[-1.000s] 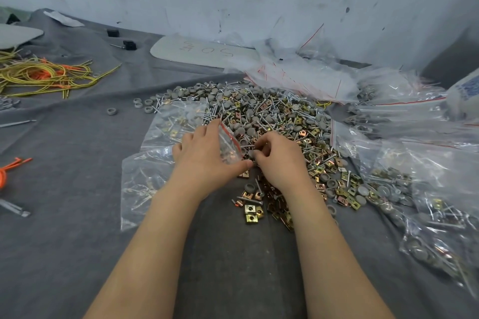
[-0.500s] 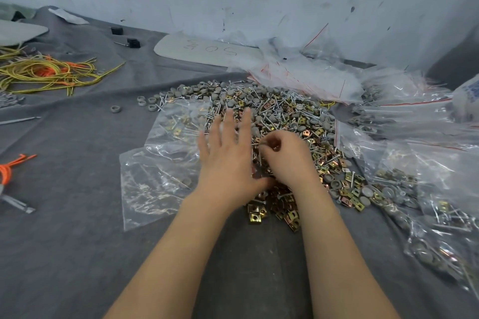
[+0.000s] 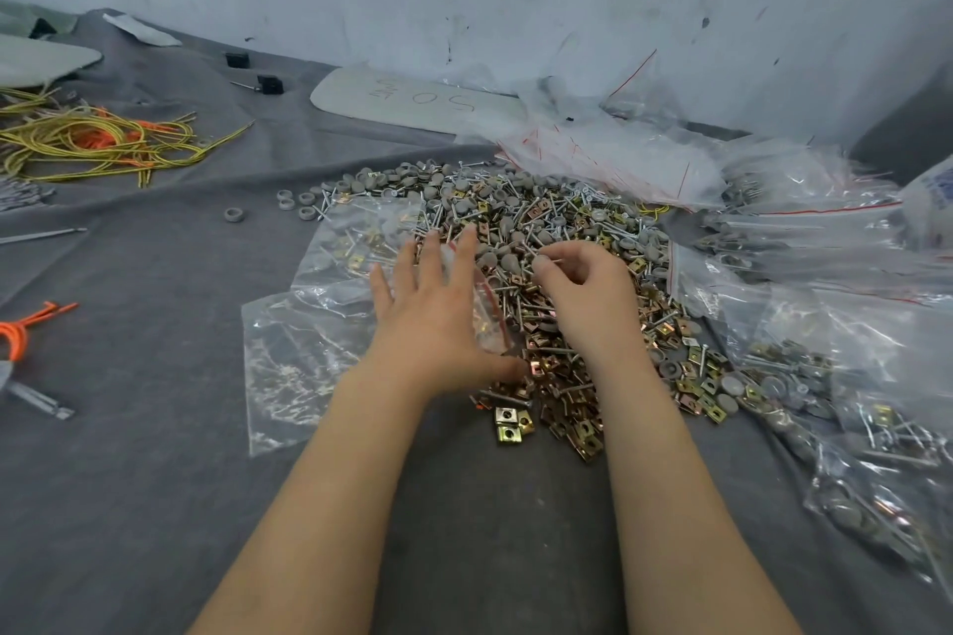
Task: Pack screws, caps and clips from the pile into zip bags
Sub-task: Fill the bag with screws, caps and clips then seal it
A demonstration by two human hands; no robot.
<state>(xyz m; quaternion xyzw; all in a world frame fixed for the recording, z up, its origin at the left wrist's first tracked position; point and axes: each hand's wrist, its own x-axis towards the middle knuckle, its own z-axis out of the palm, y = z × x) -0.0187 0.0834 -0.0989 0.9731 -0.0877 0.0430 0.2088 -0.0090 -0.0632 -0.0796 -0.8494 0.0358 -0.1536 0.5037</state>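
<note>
Pile point(image 3: 541, 222): screws, caps and clips lay heaped mid-frame on the grey cloth point(image 3: 154, 480).
Right hand point(image 3: 588, 294): over the pile's middle, thumb and forefinger pinched one screw point(image 3: 554, 261). 1 s ago it sat lower, tight against the left hand.
Left hand point(image 3: 433, 325): fingers straight and splayed, palm down at the pile's left edge. 1 s ago they were curled round the bag.
Small zip bag point(image 3: 487, 312): showed between left forefinger and thumb.
Packed bags point(image 3: 304, 356): lay left of the pile, with more at frame right.
Yellow cords point(image 3: 103, 144): upper left, unmoved.
</note>
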